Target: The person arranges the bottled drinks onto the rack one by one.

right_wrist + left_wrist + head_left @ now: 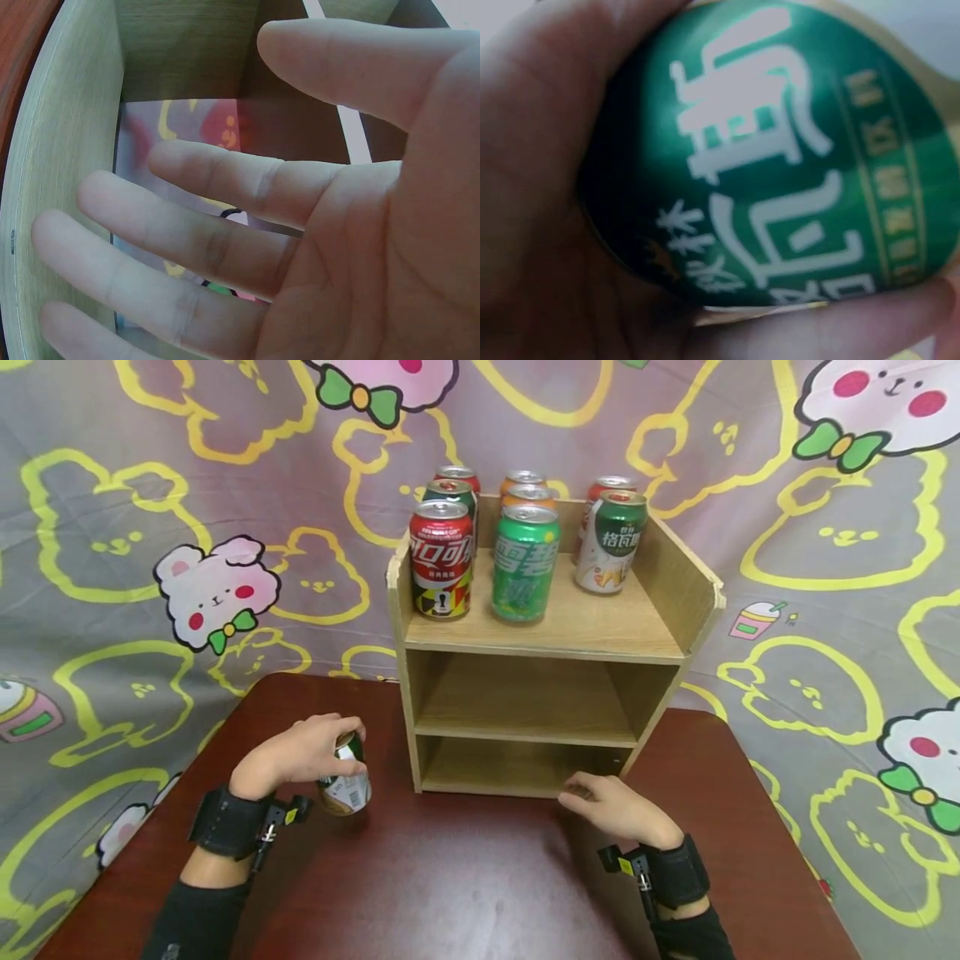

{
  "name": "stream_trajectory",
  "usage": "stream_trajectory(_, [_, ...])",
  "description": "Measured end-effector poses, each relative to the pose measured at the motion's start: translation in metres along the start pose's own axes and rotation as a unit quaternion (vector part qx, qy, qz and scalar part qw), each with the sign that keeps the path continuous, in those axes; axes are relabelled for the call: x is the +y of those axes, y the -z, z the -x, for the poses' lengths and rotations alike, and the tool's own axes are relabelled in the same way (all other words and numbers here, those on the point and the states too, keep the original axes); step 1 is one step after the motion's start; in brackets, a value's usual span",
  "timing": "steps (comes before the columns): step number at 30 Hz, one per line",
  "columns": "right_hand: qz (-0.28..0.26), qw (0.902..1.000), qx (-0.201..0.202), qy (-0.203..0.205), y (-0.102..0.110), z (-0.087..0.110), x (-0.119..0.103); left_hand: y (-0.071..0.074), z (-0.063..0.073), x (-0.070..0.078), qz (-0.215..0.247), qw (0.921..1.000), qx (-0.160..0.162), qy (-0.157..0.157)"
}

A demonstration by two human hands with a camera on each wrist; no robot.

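Observation:
At the left of the table, my left hand (311,750) grips a green-and-white drink can (348,795), thumb and fingers around its sides. The can is slightly tilted, and I cannot tell whether its base touches the table. Large white characters on its green side fill the left wrist view, between the thumb and a finger. My right hand (618,810) holds nothing and hovers by the lower right front of the wooden shelf (540,639). Its fingers (202,247) are spread and nearly straight in the right wrist view.
On the shelf's top level stand a red cola can (442,564), a green soda can (525,568) and a green-and-white can (609,547), with several red, orange and dark green cans behind them. Two lower compartments face the dark red table (465,868). A patterned curtain (247,427) hangs behind.

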State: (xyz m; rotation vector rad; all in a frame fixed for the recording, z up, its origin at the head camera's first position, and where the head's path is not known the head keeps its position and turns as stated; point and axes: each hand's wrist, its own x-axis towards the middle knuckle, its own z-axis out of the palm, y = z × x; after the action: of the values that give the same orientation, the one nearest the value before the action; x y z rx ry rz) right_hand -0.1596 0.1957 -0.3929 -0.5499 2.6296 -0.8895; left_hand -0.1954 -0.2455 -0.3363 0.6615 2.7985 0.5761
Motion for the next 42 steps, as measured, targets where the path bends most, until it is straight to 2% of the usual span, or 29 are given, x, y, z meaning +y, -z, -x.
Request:
stream_trajectory(8, [0.001,1.0000,-0.002,0.004,-0.002,-0.001,0.003,-0.003,0.000,0.042,-0.017,0.9991,-0.011,-0.036])
stream_trajectory(13, [0.000,1.0000,-0.001,0.004,-0.003,-0.002,0.003,0.002,-0.002,0.075,-0.044,0.9964,-0.013,-0.071])
stream_trajectory(18, [-0.003,1.0000,-0.006,0.007,-0.005,-0.003,0.001,0.022,-0.006,0.114,-0.072,0.9909,-0.014,-0.113])
stream_trajectory(22, [0.001,0.9999,-0.004,0.011,-0.005,-0.004,-0.001,0.042,-0.011,0.138,-0.111,0.9842,-0.007,-0.138])
stream_trajectory(28, [-0.001,0.9999,-0.008,0.012,-0.009,-0.005,-0.001,0.066,-0.021,0.158,-0.122,0.9776,-0.021,-0.171])
stream_trajectory(37, [0.004,0.9998,-0.007,0.017,-0.010,-0.006,-0.001,0.092,-0.032,0.191,-0.139,0.9646,-0.015,-0.224])
stream_trajectory(42, [0.003,0.9998,-0.011,0.014,-0.010,-0.007,0.000,0.105,-0.038,0.213,-0.147,0.9598,-0.017,-0.238])
